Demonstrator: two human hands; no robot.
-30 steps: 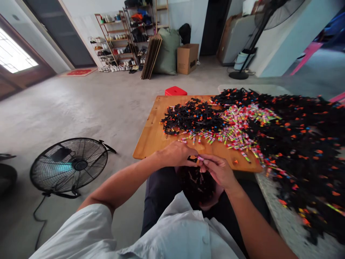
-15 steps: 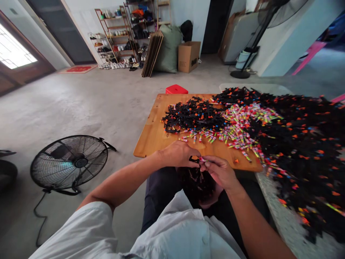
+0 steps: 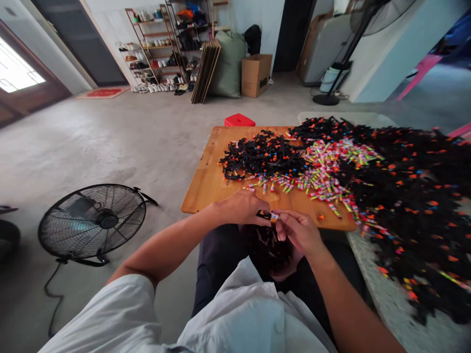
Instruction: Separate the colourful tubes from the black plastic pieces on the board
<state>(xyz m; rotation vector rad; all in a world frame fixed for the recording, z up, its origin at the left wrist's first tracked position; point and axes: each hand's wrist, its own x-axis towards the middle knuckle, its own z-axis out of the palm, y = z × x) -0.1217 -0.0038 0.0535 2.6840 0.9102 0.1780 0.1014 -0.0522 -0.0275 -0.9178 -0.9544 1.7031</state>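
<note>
Over the near edge of the wooden table (image 3: 200, 181), my left hand (image 3: 245, 208) is closed on a small black plastic piece (image 3: 263, 214). My right hand (image 3: 300, 230) pinches a small tube with a colourful printed wrapper (image 3: 274, 216), its end against the black piece. Whether the two are joined I cannot tell. Below my hands, a container on my lap holds dark pieces (image 3: 270, 247). Ahead lie a pile of black plastic pieces with orange and blue bits (image 3: 265, 157) and a heap of colourful wrapped tubes (image 3: 324, 169).
A large mound of black pieces (image 3: 423, 196) covers the speckled surface at right. A floor fan (image 3: 106, 220) stands at left. Beyond the table are a red stool (image 3: 239, 120), a cardboard box (image 3: 256, 76) and shoe racks (image 3: 154, 49).
The tube between my hands now lies straighter in line with the black piece, and my right fingers have shifted slightly. The whole view has moved a little.
</note>
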